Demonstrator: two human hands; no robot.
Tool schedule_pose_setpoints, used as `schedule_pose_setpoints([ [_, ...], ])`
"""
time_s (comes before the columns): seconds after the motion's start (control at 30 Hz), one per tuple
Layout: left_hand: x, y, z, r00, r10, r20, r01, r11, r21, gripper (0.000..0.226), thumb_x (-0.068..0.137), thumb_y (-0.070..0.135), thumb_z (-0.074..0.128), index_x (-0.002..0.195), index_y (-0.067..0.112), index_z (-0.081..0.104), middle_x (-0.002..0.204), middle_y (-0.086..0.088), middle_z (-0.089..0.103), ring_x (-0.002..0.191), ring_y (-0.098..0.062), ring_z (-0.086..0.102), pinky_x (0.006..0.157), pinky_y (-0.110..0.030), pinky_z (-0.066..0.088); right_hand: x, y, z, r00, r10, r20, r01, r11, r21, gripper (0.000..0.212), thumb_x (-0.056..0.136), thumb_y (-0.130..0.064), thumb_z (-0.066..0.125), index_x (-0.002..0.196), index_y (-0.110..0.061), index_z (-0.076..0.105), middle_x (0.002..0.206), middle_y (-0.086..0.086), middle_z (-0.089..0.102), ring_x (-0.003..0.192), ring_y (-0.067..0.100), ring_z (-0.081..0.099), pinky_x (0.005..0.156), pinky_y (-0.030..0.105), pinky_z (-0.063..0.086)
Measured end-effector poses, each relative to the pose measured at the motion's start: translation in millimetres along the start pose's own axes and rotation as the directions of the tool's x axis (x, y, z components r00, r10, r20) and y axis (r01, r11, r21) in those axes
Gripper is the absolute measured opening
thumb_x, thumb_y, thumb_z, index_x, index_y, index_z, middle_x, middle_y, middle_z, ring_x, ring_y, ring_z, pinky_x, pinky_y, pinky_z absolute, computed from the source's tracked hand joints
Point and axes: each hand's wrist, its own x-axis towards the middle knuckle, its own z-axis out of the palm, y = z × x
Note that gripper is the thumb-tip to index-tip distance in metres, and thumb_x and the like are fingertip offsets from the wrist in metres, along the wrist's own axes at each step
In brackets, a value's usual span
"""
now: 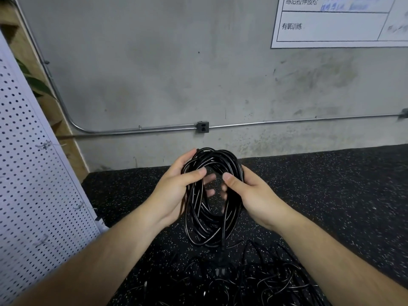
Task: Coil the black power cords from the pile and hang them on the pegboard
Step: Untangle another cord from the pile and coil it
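Note:
A coil of black power cord (209, 219) hangs upright between my two hands above the floor. My left hand (176, 188) grips the coil's left side, thumb across the front of the strands. My right hand (249, 193) grips the right side, thumb on the front and fingers behind. One end with a plug (220, 271) dangles below the coil. A loose pile of black cords (265, 286) lies tangled on the floor under my arms. The white pegboard (28, 184) leans at the left, with small metal hooks (45, 145) on it.
A grey concrete wall is straight ahead, with a metal conduit and a socket box (203, 127) low on it. A white printed chart (337, 21) hangs at the upper right. The floor is black speckled rubber matting (331, 195). Green leaves (37, 85) show behind the pegboard.

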Motion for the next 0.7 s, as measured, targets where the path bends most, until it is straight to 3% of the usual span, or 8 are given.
schedule_pose_setpoints([
  [0.13, 0, -5, -1, 1.000, 0.012, -0.027, -0.010, 0.998, 0.069, 0.054, 0.092, 0.007, 0.067, 0.143, 0.020, 0.052, 0.108, -0.012, 0.076, 0.092, -0.029, 0.074, 0.071, -0.039, 0.062, -3, 2, 2, 1.000, -0.010, 0.008, 0.010, 1.000, 0.013, 0.011, 0.104, -0.007, 0.051, 0.105, -0.013, 0.060, 0.082, 0.001, 0.060, 0.066, 0.015, 0.057, 0.063, 0.038, 0.056],
  [0.23, -2, -10, -1, 0.990, 0.135, -0.038, -0.121, 0.960, 0.252, 0.047, 0.098, 0.011, 0.063, 0.140, 0.028, 0.052, 0.092, 0.002, 0.074, 0.076, -0.015, 0.067, 0.063, -0.033, 0.058, -3, -1, 2, 1.000, -0.003, 0.005, 0.003, 0.999, -0.054, 0.015, 0.102, -0.003, 0.052, 0.113, -0.010, 0.061, 0.082, -0.001, 0.064, 0.067, 0.020, 0.060, 0.065, 0.042, 0.059],
  [0.3, 2, -12, -1, 0.975, 0.222, -0.003, -0.205, 0.906, 0.370, 0.046, 0.102, 0.013, 0.058, 0.141, 0.036, 0.049, 0.090, 0.005, 0.070, 0.075, -0.011, 0.062, 0.063, -0.031, 0.054, -1, -4, 4, 0.999, -0.017, -0.044, 0.011, 0.989, -0.149, 0.026, 0.099, 0.000, 0.055, 0.119, -0.017, 0.059, 0.094, 0.002, 0.067, 0.068, 0.023, 0.067, 0.072, 0.048, 0.062],
  [0.37, 6, -13, -3, 0.964, 0.262, 0.048, -0.255, 0.856, 0.450, 0.048, 0.105, 0.015, 0.053, 0.145, 0.039, 0.043, 0.090, -0.004, 0.067, 0.073, -0.012, 0.059, 0.064, -0.033, 0.051, 0, -9, 6, 0.990, -0.110, -0.092, 0.079, 0.952, -0.297, 0.047, 0.093, 0.002, 0.058, 0.132, -0.025, 0.050, 0.104, 0.001, 0.070, 0.077, 0.020, 0.073, 0.079, 0.042, 0.061],
  [0.43, 7, -13, -5, 0.948, 0.299, 0.106, -0.307, 0.781, 0.543, 0.050, 0.106, 0.019, 0.051, 0.149, 0.041, 0.038, 0.090, -0.008, 0.066, 0.071, -0.013, 0.058, 0.066, -0.035, 0.050, 1, -12, 6, 0.979, -0.165, -0.117, 0.112, 0.925, -0.362, 0.068, 0.093, -0.005, 0.062, 0.149, -0.031, 0.033, 0.100, -0.001, 0.074, 0.084, 0.019, 0.074, 0.084, 0.035, 0.059],
  [0.5, 6, -14, -4, 0.934, 0.324, 0.149, -0.346, 0.724, 0.596, 0.049, 0.106, 0.022, 0.050, 0.147, 0.044, 0.037, 0.078, 0.002, 0.064, 0.068, -0.012, 0.058, 0.066, -0.034, 0.050, 0, -16, 5, 0.980, -0.149, -0.135, 0.099, 0.941, -0.324, 0.073, 0.093, -0.022, 0.069, 0.153, -0.036, 0.029, 0.097, -0.004, 0.076, 0.088, 0.015, 0.074, 0.089, 0.034, 0.058],
  [0.6, 4, -14, -4, 0.934, 0.317, 0.164, -0.350, 0.727, 0.591, 0.048, 0.105, 0.020, 0.050, 0.140, 0.050, 0.038, 0.074, 0.009, 0.062, 0.066, -0.010, 0.057, 0.065, -0.032, 0.050, -3, -24, 9, 0.982, -0.091, -0.165, 0.068, 0.988, -0.141, 0.059, 0.092, -0.047, 0.068, 0.145, -0.039, 0.045, 0.104, -0.009, 0.075, 0.087, 0.012, 0.072, 0.088, 0.042, 0.060],
  [0.7, 1, -14, -2, 0.926, 0.311, 0.215, -0.375, 0.686, 0.624, 0.049, 0.106, 0.022, 0.050, 0.147, 0.045, 0.037, 0.072, 0.008, 0.061, 0.065, -0.009, 0.058, 0.068, -0.030, 0.049, -3, -30, 16, 0.967, -0.089, -0.240, 0.078, 0.995, -0.054, 0.029, 0.102, -0.049, 0.048, 0.126, -0.038, 0.059, 0.092, -0.002, 0.073, 0.071, 0.014, 0.065, 0.068, 0.039, 0.060],
])
